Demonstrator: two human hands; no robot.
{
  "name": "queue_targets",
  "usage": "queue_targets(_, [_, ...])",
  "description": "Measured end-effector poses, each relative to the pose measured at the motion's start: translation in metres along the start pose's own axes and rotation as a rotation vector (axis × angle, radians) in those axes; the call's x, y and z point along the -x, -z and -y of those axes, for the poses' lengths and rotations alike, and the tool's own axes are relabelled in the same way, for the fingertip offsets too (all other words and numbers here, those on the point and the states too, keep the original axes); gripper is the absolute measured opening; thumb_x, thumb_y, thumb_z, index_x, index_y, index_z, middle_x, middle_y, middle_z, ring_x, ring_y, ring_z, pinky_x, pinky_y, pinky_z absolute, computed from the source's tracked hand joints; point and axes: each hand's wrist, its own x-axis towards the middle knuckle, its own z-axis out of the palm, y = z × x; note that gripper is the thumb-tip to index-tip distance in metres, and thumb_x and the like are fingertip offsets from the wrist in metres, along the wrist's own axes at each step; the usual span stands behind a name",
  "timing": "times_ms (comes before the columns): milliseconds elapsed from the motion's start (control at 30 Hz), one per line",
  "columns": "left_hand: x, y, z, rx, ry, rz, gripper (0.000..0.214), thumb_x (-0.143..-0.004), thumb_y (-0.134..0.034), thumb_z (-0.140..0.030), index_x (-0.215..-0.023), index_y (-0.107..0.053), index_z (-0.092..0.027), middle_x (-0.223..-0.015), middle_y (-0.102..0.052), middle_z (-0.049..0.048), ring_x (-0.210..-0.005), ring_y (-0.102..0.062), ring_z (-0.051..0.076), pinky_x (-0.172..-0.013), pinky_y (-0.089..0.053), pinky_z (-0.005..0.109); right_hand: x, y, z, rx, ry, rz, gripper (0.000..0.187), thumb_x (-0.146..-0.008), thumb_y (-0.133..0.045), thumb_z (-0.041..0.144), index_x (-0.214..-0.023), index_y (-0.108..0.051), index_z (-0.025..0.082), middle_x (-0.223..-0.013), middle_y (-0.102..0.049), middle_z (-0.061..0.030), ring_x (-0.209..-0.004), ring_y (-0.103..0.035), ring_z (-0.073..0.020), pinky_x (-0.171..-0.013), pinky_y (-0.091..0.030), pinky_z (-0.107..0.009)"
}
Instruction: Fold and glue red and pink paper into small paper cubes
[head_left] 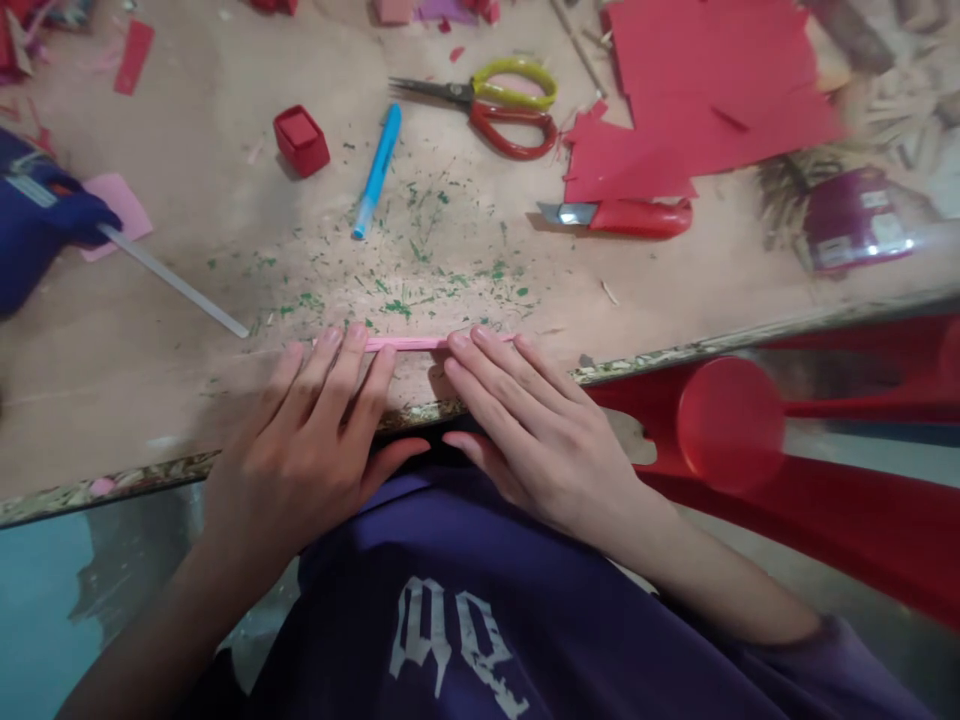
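A thin pink strip (409, 343), perhaps rolled or folded paper, lies across the table near its front edge. My left hand (315, 430) presses its fingertips on the strip's left part, fingers spread and thumb out to the side. On the right part rest the flat, stretched fingertips of my right hand (540, 430). Between the two hands the middle of the strip shows; its ends are mostly under my fingers. Green scraps (397, 300) are scattered on the tabletop just beyond the strip.
Beyond my hands lie a blue pen (377, 170), scissors (514, 105), a red-handled knife (641, 218), a small red paper box (301, 142) and red paper sheets (720, 80). A blue glue gun (45, 220) with its glue stick is at left. A red plastic chair (750, 430) stands right.
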Motion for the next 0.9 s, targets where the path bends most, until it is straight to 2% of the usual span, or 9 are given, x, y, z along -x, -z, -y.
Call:
queue_targets(133, [0.001, -0.001, 0.0, -0.009, -0.011, -0.005, 0.078, -0.106, -0.052, -0.06, -0.164, -0.04, -0.008, -0.164, -0.05, 0.0237, -0.147, -0.055, 0.042, -0.126, -0.039, 0.052, 0.0, -0.004, -0.002, 0.025, -0.026, 0.02, 0.055, -0.105, -0.066, 0.026, -0.153, -0.054, 0.001, -0.159, -0.055, -0.022, -0.156, -0.045, -0.0316, -0.132, -0.036, -0.049])
queue_targets(267, [0.001, -0.001, 0.0, 0.012, 0.01, 0.007, 0.078, -0.105, -0.053, -0.06, -0.165, -0.039, -0.012, -0.166, -0.047, 0.0213, -0.148, -0.054, 0.042, -0.126, -0.039, 0.052, 0.002, -0.004, -0.003, 0.026, -0.041, 0.034, 0.055, -0.106, -0.065, 0.026, -0.154, -0.053, 0.001, -0.16, -0.055, -0.022, -0.155, -0.046, -0.0311, -0.132, -0.035, -0.049])
queue_targets(400, [0.0, 0.001, 0.001, 0.027, 0.013, 0.021, 0.08, -0.104, -0.054, -0.061, -0.165, -0.039, -0.011, -0.165, -0.049, 0.0223, -0.146, -0.056, 0.044, -0.125, -0.04, 0.053, 0.002, -0.004, -0.004, 0.009, -0.057, 0.055, 0.054, -0.106, -0.063, 0.025, -0.155, -0.052, 0.005, -0.16, -0.054, -0.0199, -0.155, -0.047, -0.0305, -0.132, -0.034, -0.05])
queue_targets(533, [-0.002, 0.004, -0.002, 0.055, 0.056, 0.041, 0.079, -0.104, -0.056, -0.059, -0.167, -0.037, -0.016, -0.165, -0.05, 0.02, -0.146, -0.057, 0.042, -0.128, -0.036, 0.055, 0.002, -0.003, -0.005, -0.013, -0.08, 0.071, 0.055, -0.106, -0.063, 0.025, -0.157, -0.052, 0.007, -0.161, -0.054, -0.0188, -0.156, -0.045, -0.0301, -0.133, -0.031, -0.05])
queue_targets(733, [-0.013, 0.003, -0.025, 0.095, 0.205, 0.066, 0.08, -0.101, -0.058, -0.063, -0.167, -0.036, -0.024, -0.165, -0.049, 0.0209, -0.152, -0.046, 0.049, -0.129, -0.019, 0.074, 0.005, -0.003, -0.004, 0.004, -0.089, 0.092, 0.054, -0.108, -0.059, 0.025, -0.158, -0.049, 0.009, -0.164, -0.05, -0.0155, -0.158, -0.042, -0.0273, -0.135, -0.026, -0.051])
queue_targets(900, [-0.014, 0.001, -0.035, 0.103, 0.254, 0.075, 0.082, -0.1, -0.061, -0.064, -0.168, -0.035, -0.027, -0.166, -0.048, 0.021, -0.153, -0.044, 0.05, -0.127, -0.016, 0.078, 0.007, -0.002, -0.006, 0.001, -0.104, 0.107, 0.051, -0.11, -0.056, 0.026, -0.159, -0.049, 0.012, -0.165, -0.05, -0.0121, -0.158, -0.043, -0.0252, -0.136, -0.023, -0.05])
